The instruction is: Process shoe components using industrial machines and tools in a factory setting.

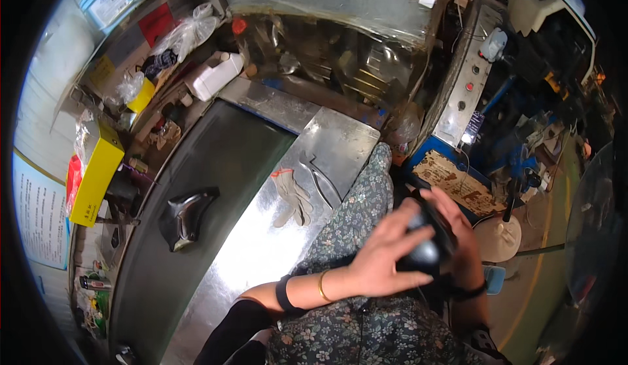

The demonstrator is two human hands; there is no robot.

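Observation:
Over my lap, a glossy black rounded piece (426,246) is between my two hands; its exact kind does not show. My left hand (379,254) lies across its left side, the fingers curved over the surface. On its far right side, my right hand (460,234) cups it, slightly smeared by motion. To the left, a glossy black curved moulded part (188,216) rests on the dark conveyor belt (229,142). A grey work glove (292,198) with an orange-red cuff and metal pliers (320,180) lie on the steel table (245,260) beside the belt.
Behind the belt stands a machine with a clear plastic curtain (353,51). A white jug (214,75) and a yellow box (97,172) sit along the left shelf. At right are a control panel with buttons (470,84) and a round pale stool-like base (500,239).

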